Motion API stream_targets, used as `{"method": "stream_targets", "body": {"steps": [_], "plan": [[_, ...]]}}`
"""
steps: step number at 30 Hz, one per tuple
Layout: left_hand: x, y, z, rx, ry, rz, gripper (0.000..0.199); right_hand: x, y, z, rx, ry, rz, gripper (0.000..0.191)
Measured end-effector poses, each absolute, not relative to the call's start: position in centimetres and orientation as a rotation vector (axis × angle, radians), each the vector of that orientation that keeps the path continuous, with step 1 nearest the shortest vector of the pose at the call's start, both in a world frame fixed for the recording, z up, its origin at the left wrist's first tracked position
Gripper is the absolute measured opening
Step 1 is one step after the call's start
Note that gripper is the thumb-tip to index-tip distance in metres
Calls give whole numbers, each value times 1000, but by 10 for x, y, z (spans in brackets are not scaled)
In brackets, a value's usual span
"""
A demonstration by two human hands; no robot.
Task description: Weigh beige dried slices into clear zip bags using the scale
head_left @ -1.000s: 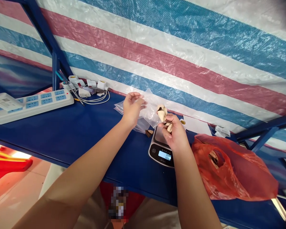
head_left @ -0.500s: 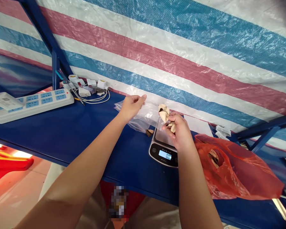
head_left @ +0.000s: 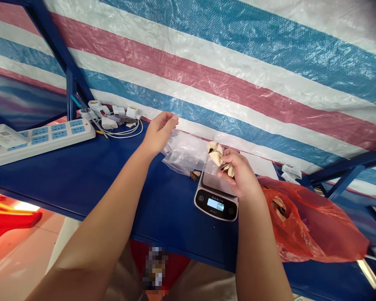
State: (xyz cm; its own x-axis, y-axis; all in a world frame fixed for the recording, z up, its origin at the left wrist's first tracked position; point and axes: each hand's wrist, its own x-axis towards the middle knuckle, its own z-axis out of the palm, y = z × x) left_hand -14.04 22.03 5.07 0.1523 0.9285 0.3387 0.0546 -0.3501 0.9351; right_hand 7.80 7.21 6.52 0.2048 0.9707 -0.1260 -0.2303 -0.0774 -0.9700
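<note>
Far left, low: tiled floor (head_left: 28,259) with something red (head_left: 9,228) over it. Blue metal frame (head_left: 47,35) rose behind the blue bench (head_left: 103,179); a striped plastic sheet (head_left: 207,75) ran across the back as the wall. On the bench at left: white power strip (head_left: 47,149), then white plugs (head_left: 119,110) with a looped cable (head_left: 125,136).

Left hand (head_left: 158,133) was half curled, thumb near fingers, at the near-left end of the clear bags (head_left: 188,152). Couldn't tell if it had a grip on plastic. Bags lay mostly flat, no contents visible.

Brown piece (head_left: 194,174) sat on the bench, just beside the scale (head_left: 216,205). Scale was on, reading 0.0. So by my read: setup done, no weight registered, nothing visibly bagged.

Pale curled pieces (head_left: 216,153) were off the bench, pinched in the right hand (head_left: 242,171), fingers mostly closed, above the scale's plate. Clear plastic reached close to those fingers; contact unclear.

Farther right: white sheet (head_left: 261,165), small white packets (head_left: 291,171), red plastic bag (head_left: 329,221) with more pieces showing through its opening.
</note>
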Motion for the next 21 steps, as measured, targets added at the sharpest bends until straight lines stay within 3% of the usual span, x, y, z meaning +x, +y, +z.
{"method": "stream_targets", "body": {"steps": [6,10,21], "plan": [[-152,212,61,1451,558,408,79,86,55,77,-1159,-1200,1550,16],[-133,201,49,1393,367,-26,89,81,49,82,-1095,-1387,1628,22],[-105,175,36,1252,-41,-176,93,74,46,81,-965,-1566,1424,19]]}}
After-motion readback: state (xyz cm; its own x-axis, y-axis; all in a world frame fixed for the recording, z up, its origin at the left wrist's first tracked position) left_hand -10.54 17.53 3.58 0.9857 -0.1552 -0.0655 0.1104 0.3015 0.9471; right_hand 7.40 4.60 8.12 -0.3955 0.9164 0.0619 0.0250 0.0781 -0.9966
